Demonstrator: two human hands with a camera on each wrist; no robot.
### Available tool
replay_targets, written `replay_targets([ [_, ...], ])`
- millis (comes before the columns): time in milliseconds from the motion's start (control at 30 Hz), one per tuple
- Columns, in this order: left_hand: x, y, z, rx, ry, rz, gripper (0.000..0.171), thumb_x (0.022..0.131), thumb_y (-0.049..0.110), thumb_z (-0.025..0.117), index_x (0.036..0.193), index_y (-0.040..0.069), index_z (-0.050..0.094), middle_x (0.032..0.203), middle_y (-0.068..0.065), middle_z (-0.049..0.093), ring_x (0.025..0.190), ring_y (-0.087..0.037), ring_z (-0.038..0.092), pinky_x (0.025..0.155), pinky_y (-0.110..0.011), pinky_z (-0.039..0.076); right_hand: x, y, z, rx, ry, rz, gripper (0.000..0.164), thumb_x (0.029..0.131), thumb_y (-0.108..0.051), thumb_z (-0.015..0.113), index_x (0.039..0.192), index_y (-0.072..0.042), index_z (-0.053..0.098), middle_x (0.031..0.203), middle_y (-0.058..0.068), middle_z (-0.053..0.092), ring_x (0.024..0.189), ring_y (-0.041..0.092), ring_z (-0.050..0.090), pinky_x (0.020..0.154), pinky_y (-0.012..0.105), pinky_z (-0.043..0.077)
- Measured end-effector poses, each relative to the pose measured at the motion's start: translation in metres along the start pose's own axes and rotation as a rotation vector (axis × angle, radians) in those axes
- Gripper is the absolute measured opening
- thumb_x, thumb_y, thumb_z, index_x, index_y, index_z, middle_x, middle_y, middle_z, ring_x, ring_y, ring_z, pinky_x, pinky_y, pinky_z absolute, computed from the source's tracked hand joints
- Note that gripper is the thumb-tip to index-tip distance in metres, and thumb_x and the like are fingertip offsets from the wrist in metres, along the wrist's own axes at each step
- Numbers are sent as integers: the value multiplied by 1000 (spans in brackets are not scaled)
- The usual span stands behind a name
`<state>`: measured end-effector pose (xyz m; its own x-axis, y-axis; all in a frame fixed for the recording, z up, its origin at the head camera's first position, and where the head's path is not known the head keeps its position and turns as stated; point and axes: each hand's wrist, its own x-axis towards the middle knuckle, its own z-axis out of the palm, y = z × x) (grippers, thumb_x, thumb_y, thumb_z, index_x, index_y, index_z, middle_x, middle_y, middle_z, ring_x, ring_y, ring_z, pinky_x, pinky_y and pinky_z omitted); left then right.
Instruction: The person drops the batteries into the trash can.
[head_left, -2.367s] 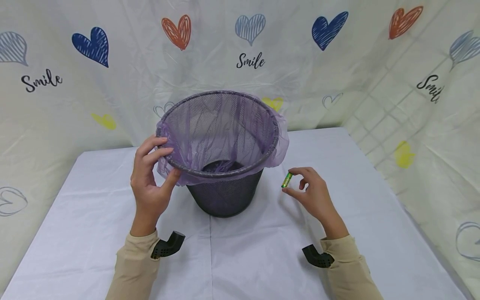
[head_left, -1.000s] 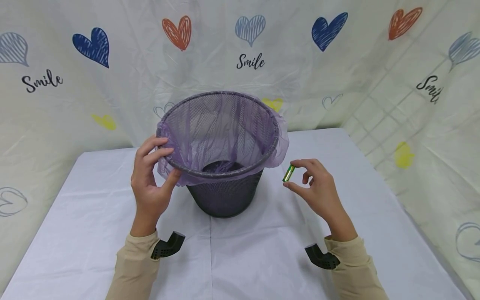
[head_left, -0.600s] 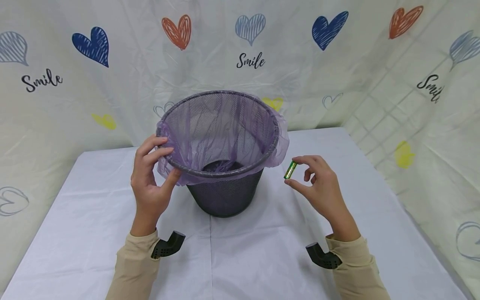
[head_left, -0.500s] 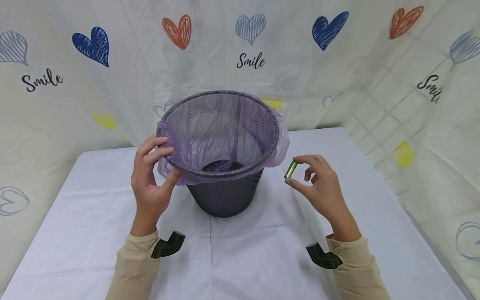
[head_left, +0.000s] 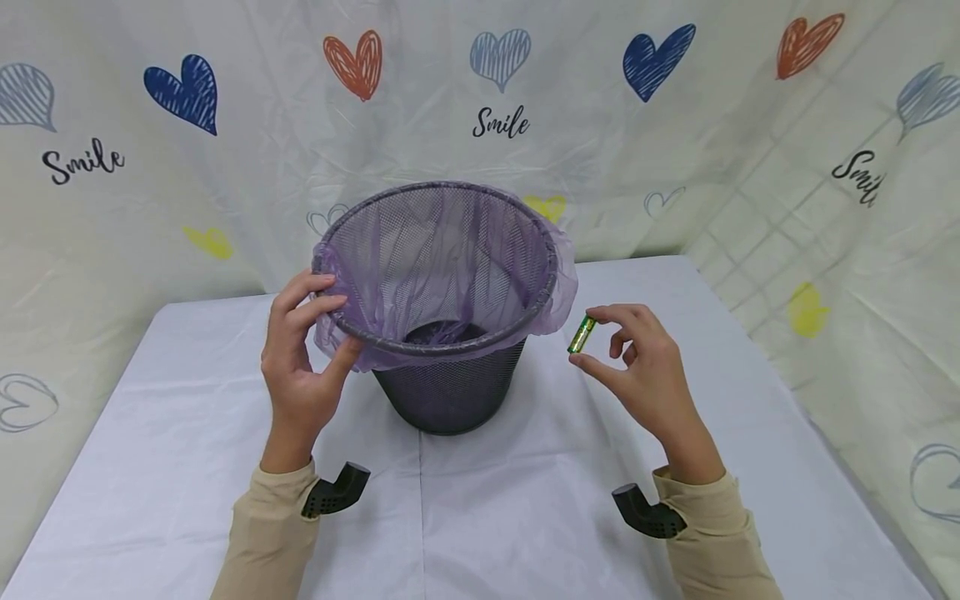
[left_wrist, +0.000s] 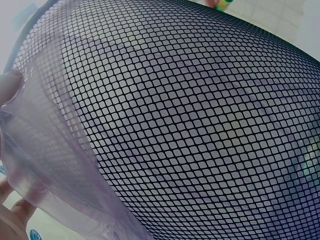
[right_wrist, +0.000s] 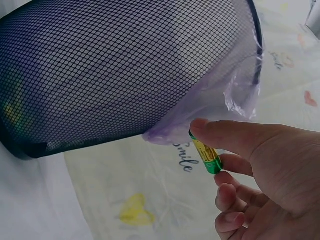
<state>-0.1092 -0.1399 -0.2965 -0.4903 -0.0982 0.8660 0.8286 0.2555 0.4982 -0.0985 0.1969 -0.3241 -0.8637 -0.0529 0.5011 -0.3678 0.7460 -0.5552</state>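
Observation:
A black mesh wastebasket [head_left: 450, 396] stands upright on the table, lined with a thin purple bin bag [head_left: 561, 287] folded over its rim. My left hand [head_left: 300, 371] grips the rim at the near left, thumb outside and fingertips over the bag. To the right of the basket, above the table, my right hand [head_left: 648, 371] pinches a small green and yellow battery [head_left: 582, 334] by its two ends, between thumb and index finger. The right wrist view shows the battery [right_wrist: 206, 156] close in front of the bag's overhang. Its other fingers curl loosely beneath.
A white cloth covers the table [head_left: 480, 517]. Behind it hangs a pale curtain [head_left: 420, 125] printed with hearts and "Smile". In the right wrist view, a blurred green-yellow patch [right_wrist: 14, 107] shows through the mesh low in the basket.
My right hand has risen and moved slightly right with the battery, which stays pinched at its ends. My left hand and the wastebasket have stayed in place.

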Motion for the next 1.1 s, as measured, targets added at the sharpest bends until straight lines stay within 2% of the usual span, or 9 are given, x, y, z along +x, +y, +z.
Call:
replay_targets([
  [300, 0, 0, 0, 5, -3, -5, 48, 82, 31, 66, 98, -13, 57, 114, -28, 52, 120, -41, 42, 106, -37, 39, 2, -8, -5, 1, 26, -9, 54, 63, -19, 83, 113, -20, 61, 102, -4, 54, 66, 2, 41, 53, 16, 32],
  [533, 0, 1, -1, 12, -7, -12, 49, 82, 31, 66, 99, -14, 56, 114, -29, 52, 121, -41, 42, 106, -36, 40, 4, -12, -8, 25, 41, -29, 53, 63, -18, 83, 111, -17, 61, 101, -5, 55, 66, 8, 44, 53, 16, 33],
  [867, 0, 2, -1, 20, -14, -18, 49, 83, 31, 65, 99, -14, 56, 114, -30, 51, 120, -41, 42, 106, -36, 40, 6, -16, -12, 62, 69, -39, 52, 62, -18, 84, 109, -19, 62, 99, -8, 53, 67, 7, 44, 53, 17, 33],
  [1100, -1, 2, -1, 29, -18, -22, 49, 83, 31, 64, 100, -14, 56, 114, -30, 51, 121, -41, 42, 106, -35, 40, 8, -36, -20, 66, 90, -65, 52, 60, -8, 83, 108, -11, 63, 98, -1, 53, 65, 4, 41, 52, 19, 32],
])
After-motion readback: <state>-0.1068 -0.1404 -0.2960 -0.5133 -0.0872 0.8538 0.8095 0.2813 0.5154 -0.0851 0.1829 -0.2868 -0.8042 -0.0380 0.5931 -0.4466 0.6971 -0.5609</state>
